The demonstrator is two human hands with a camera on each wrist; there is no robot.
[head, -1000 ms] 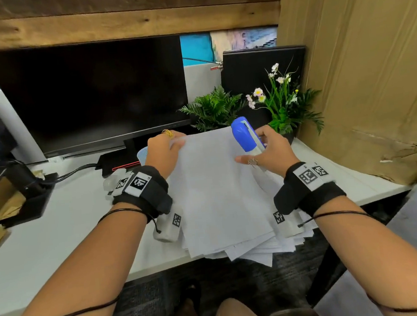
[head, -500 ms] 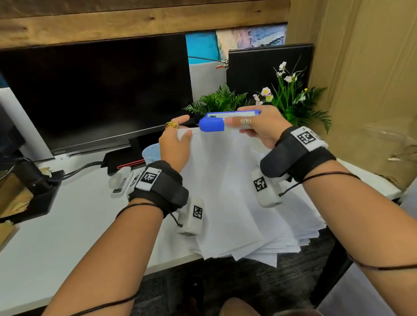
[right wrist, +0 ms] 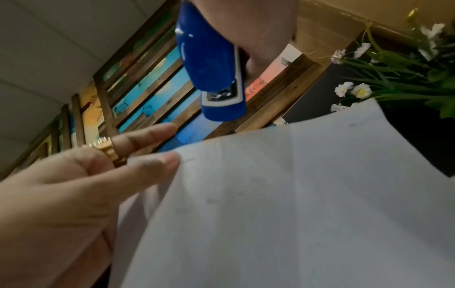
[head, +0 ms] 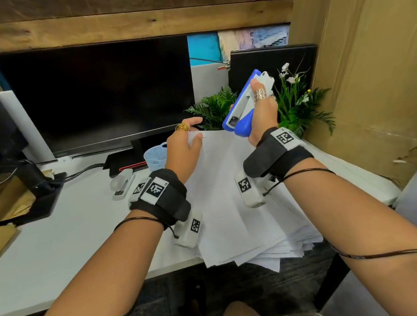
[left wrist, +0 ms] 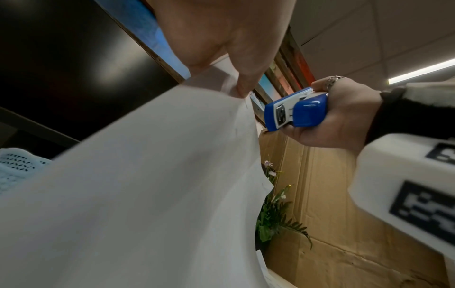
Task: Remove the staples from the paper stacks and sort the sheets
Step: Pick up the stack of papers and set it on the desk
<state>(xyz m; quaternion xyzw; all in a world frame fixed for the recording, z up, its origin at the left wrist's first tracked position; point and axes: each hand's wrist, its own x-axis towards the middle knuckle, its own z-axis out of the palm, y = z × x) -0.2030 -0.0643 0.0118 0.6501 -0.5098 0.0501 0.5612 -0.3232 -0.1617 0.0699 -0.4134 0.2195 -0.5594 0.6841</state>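
Looking down from the head camera: left hand (head: 183, 145) lifted over the white worktop (head: 59, 246), thumb and fingers (head: 194, 120) pinching the top left corner of the upper paper stack (head: 230, 193), corner raised, lower edge fanned over the loose sheets (head: 281, 249) at the worktop's front edge. Right hand (head: 261, 113) held just right of that corner and above it, fingers wrapped round a blue and white staple remover (head: 242, 107), nose tilted down-left toward the corner but apart from the paper. Left of the stack, a pale blue mesh basket (head: 155, 157) and a small white stapler (head: 122, 183) lying flat; behind, a dark monitor (head: 96, 97); at the back right, potted green plants (head: 296, 107) against a cardboard panel (head: 371, 68).

From the left wrist: thumb and fingertips (left wrist: 243, 85) closed on the paper corner, a thin dark staple mark visible just under the pinch, though blurred. Staple remover (left wrist: 295, 109) near the corner, metal nose facing it, not touching, gripped in the right hand (left wrist: 339, 117).

From the right wrist: staple remover (right wrist: 214, 68) pointing downward above the top edge of the paper (right wrist: 283, 204), clear of it. Left hand (right wrist: 74, 185) at the sheet's left corner, thumb pressed on the front face, ringed finger straight behind.
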